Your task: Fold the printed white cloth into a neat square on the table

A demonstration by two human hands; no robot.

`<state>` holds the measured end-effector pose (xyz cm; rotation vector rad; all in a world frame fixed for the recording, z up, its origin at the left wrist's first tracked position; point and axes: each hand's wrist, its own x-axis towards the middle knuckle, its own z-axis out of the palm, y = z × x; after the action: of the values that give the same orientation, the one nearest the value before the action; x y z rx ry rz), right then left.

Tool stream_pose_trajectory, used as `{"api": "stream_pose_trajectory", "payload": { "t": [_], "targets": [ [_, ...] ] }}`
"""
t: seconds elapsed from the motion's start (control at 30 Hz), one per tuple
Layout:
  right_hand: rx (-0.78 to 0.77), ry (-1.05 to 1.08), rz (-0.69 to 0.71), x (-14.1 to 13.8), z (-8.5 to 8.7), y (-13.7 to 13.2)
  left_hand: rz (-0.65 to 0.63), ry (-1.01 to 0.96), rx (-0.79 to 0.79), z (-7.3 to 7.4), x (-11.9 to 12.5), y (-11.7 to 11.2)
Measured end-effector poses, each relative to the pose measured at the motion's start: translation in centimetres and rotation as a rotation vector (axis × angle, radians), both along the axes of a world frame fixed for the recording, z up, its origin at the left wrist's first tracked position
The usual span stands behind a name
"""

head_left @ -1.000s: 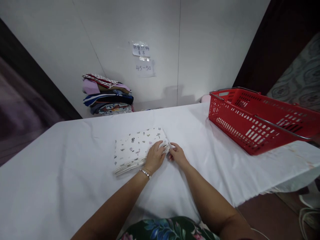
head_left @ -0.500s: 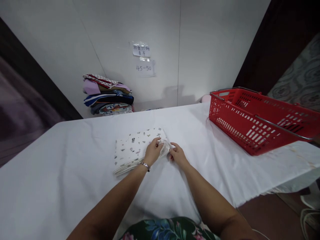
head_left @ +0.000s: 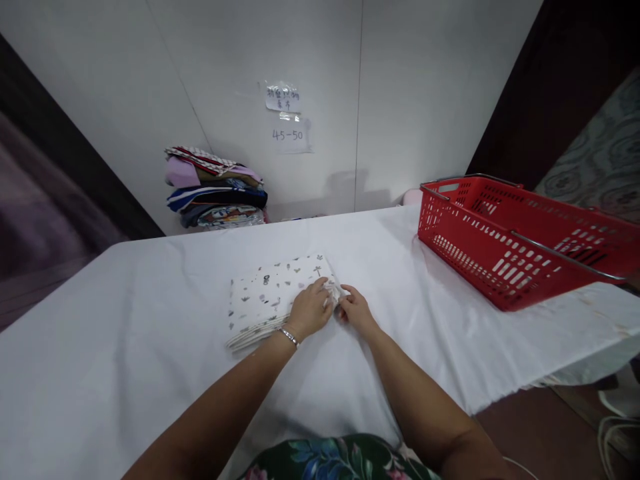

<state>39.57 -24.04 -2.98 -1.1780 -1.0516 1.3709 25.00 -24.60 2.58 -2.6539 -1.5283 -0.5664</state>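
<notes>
A white cloth [head_left: 267,290] with small printed figures lies folded in several layers on the table. Its right end is bunched up and crumpled. My left hand [head_left: 310,310], a bracelet on its wrist, rests on that end with its fingers curled over the bunched fabric. At the outer right corner, my right hand [head_left: 356,312] pinches the edge of the same cloth between thumb and fingers. Both hands partly cover the crumpled part, so its exact shape is hidden.
A red plastic basket [head_left: 500,247] with metal handles stands on the right of the white-covered table [head_left: 165,347]. Behind the far edge is a stack of folded textiles [head_left: 217,190]. Two paper signs [head_left: 289,137] hang on the wall.
My left hand has shifted slightly right and spread over the bunched end, where before it pinched the fabric. My right hand stays at the corner.
</notes>
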Motion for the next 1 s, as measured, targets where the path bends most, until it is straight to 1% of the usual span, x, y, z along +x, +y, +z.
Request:
{"api": "stream_pose_trajectory", "payload": {
  "t": [0.13, 0.23, 0.4, 0.47, 0.53, 0.6, 0.7, 0.87, 1.0],
  "targets": [
    [0.005, -0.004, 0.005, 0.0, 0.1, -0.1, -0.011, 0.002, -0.037, 0.2, 0.0, -0.2],
    [0.005, -0.014, 0.003, 0.0, 0.3, -0.2, -0.012, -0.004, -0.050, 0.0, 0.0, -0.1],
    [-0.003, -0.019, 0.003, 0.0, 0.4, -0.2, 0.034, -0.057, -0.040, -0.4, 0.2, 0.4],
    [-0.006, -0.024, 0.008, 0.0, 0.4, -0.2, 0.061, -0.113, -0.016, -0.4, 0.4, 0.5],
    [0.001, -0.020, 0.016, -0.1, 0.4, -0.2, 0.060, -0.141, 0.022, -0.5, 0.7, 0.5],
    [0.016, 0.001, 0.025, -0.1, 0.3, -0.2, 0.022, -0.111, 0.035, -0.7, 1.0, 0.4],
    [0.027, 0.024, 0.026, -0.1, 0.2, -0.1, -0.019, -0.036, 0.012, -1.1, 1.1, 0.2],
    [0.000, 0.012, 0.016, 0.2, 0.1, 0.1, -0.025, -0.006, 0.020, -1.2, 0.7, 0.0],
    [-0.029, 0.039, 0.037, 0.3, 0.5, -0.1, -0.011, -0.014, 0.019, -1.2, 0.8, 0.1]
  ]
}}
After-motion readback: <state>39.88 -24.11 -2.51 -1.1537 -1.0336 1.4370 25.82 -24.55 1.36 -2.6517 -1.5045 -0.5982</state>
